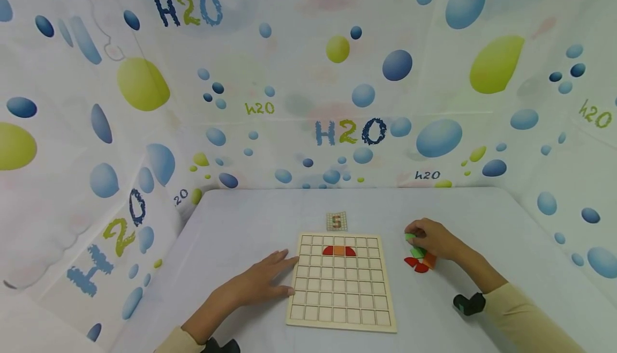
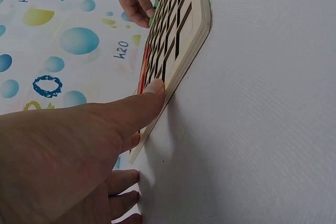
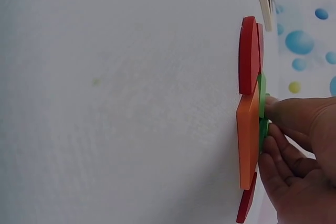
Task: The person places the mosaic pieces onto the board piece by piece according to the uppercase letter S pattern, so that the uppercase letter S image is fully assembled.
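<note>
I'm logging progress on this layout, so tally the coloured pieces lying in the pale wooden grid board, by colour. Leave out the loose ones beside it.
Red, flat, quarter-round pieces: 2
Orange, flat, square piece: 1
Total in the pale wooden grid board: 3

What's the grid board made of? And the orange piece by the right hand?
The grid board looks like unpainted wood, probably plywood: pale tan and matte, with thin lines along its edge. The orange piece might be painted wood or plastic; its smooth, even colour shows no grain, so I can't tell which.
</note>
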Action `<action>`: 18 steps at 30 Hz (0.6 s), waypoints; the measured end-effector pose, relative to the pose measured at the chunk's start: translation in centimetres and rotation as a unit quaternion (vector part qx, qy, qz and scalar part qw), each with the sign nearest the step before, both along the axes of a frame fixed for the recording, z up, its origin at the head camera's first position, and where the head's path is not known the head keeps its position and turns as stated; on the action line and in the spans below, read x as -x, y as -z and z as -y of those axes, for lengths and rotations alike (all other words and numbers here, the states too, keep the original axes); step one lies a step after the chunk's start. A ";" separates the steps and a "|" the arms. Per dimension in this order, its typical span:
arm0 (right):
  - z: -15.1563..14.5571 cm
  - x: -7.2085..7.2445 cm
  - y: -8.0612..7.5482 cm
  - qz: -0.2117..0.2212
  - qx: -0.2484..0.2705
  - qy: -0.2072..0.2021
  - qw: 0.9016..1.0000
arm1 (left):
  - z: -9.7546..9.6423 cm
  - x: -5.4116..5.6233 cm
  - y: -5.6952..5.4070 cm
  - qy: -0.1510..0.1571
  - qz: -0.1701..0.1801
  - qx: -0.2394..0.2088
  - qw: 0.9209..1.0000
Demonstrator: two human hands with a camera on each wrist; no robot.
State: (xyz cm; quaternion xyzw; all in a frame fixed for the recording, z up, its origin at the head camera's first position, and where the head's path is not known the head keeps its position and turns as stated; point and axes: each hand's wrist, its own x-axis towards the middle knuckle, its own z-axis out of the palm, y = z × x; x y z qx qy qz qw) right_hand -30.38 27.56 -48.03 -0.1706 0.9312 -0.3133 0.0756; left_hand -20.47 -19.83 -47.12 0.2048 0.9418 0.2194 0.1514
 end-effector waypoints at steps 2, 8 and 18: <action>0.1 0.0 -0.1 0.004 -0.004 0.003 1.000 | 0.0 0.0 0.0 0.001 -0.001 0.002 1.000; 0.4 0.0 -0.3 0.006 -0.010 0.007 1.000 | 0.1 0.1 0.1 0.002 -0.002 0.002 1.000; 3.3 -0.1 -1.1 0.002 0.009 -0.013 1.000 | -0.1 0.0 -0.1 -0.006 0.006 0.005 1.000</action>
